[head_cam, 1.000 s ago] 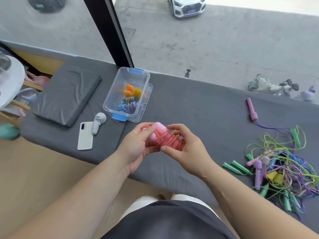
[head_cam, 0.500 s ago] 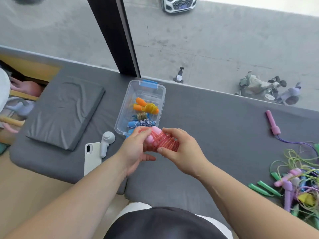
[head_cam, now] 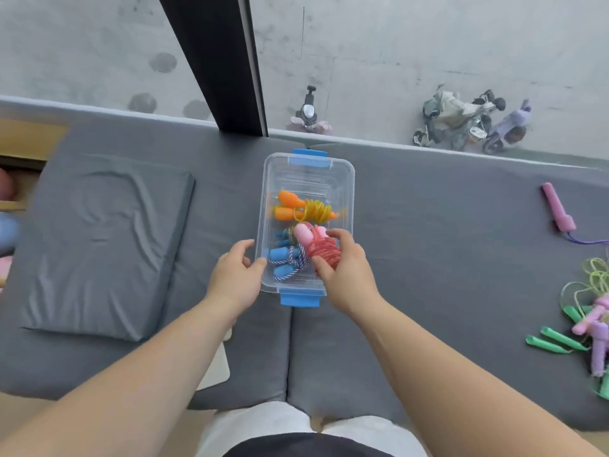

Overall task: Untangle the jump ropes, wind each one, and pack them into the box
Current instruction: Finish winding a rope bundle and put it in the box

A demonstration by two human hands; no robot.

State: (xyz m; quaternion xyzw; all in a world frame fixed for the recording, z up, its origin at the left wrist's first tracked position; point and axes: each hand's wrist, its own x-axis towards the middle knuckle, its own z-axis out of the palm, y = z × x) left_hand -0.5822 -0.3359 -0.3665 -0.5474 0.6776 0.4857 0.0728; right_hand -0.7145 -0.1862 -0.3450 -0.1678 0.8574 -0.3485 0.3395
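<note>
Pink rope [head_cam: 318,247] over box [head_cam: 346,179].
Right hand [head_cam: 344,270] fingers pinch the wound coil; left hand [head_cam: 235,277], fingers loosely curled, touches the box's left wall.

A folded grey cushion [head_cam: 99,245] lies on the grey mat [head_cam: 428,258]; parked scooters [head_cam: 461,123] show beyond the glass.

Both bare forearms reach forward from the near edge, converging toward the middle. The left hand [head_cam: 235,278] is palm down with its fingers loosely curled and spread, thumb and fingertips touching the left wall of the box [head_cam: 349,179], gripping nothing. The right hand [head_cam: 346,272] is curled over the box's near right part, fingers and thumb closed around the wound pink jump rope [head_cam: 316,245].
</note>
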